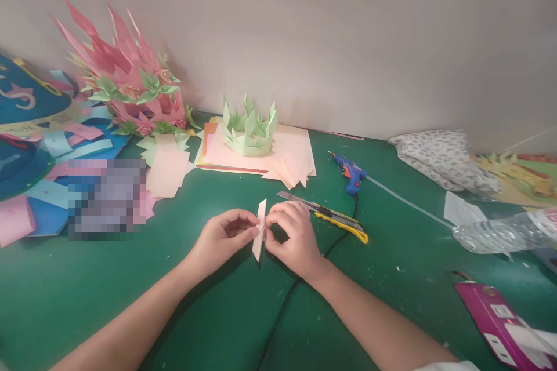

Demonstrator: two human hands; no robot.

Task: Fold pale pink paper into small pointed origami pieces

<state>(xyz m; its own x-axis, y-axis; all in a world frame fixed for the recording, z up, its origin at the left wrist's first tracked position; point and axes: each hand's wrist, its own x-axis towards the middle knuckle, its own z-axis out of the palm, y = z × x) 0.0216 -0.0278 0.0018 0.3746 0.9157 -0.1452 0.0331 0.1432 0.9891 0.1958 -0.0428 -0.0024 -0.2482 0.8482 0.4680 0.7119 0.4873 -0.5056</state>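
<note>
Between my two hands, a narrow strip of folded pale paper (260, 249) stands nearly upright above the green table. My left hand (226, 237) pinches its left side with thumb and fingertips. From the other side, my right hand (296, 237) pinches it with thumb and fingers curled. Just beyond my right hand lies a yellow utility knife (342, 221) with its blade out, pointing left. A blue glue gun (353, 174) with a long clear glue stick rests farther back on the right. The fold details at my fingertips are too small to make out.
A light green folded-paper crown (250, 133) sits on stacked paper sheets (296, 148) near the wall. Pink and green paper crowns (130, 81) stand at left, beside blue hats and scraps. At right are a plastic bottle (500, 232), a magenta power strip (487, 313) and a black cord (282, 307).
</note>
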